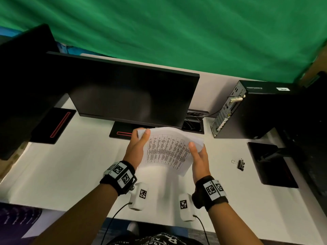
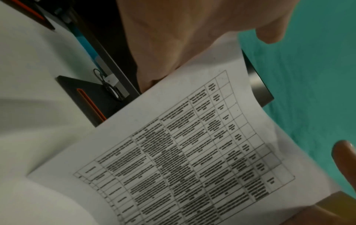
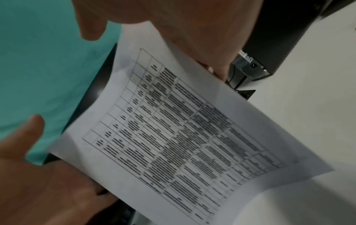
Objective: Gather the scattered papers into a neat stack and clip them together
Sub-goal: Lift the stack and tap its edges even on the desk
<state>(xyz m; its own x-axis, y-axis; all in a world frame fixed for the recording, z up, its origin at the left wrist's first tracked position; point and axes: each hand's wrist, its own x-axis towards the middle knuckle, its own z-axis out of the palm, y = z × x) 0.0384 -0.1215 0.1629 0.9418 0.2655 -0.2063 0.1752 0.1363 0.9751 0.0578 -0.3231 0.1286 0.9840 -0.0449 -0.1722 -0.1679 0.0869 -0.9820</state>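
The white papers (image 1: 168,149) carry a printed table on the top sheet and are held up off the white desk (image 1: 70,174), bowed toward me. My left hand (image 1: 139,145) grips their left edge, thumb on the printed face and fingers behind. My right hand (image 1: 199,156) grips the right edge the same way. A black binder clip (image 1: 241,164) lies on the desk to the right of my right hand, apart from it. The left wrist view shows the left hand (image 2: 173,38) above the papers (image 2: 192,152). The right wrist view shows the right hand (image 3: 183,22) over the papers (image 3: 183,137).
A dark monitor (image 1: 132,96) stands just behind the papers, with a second monitor (image 1: 26,76) at the far left. A black computer tower (image 1: 256,110) sits at the back right, and a black monitor base (image 1: 270,163) lies past the clip. Green cloth (image 1: 177,32) hangs behind.
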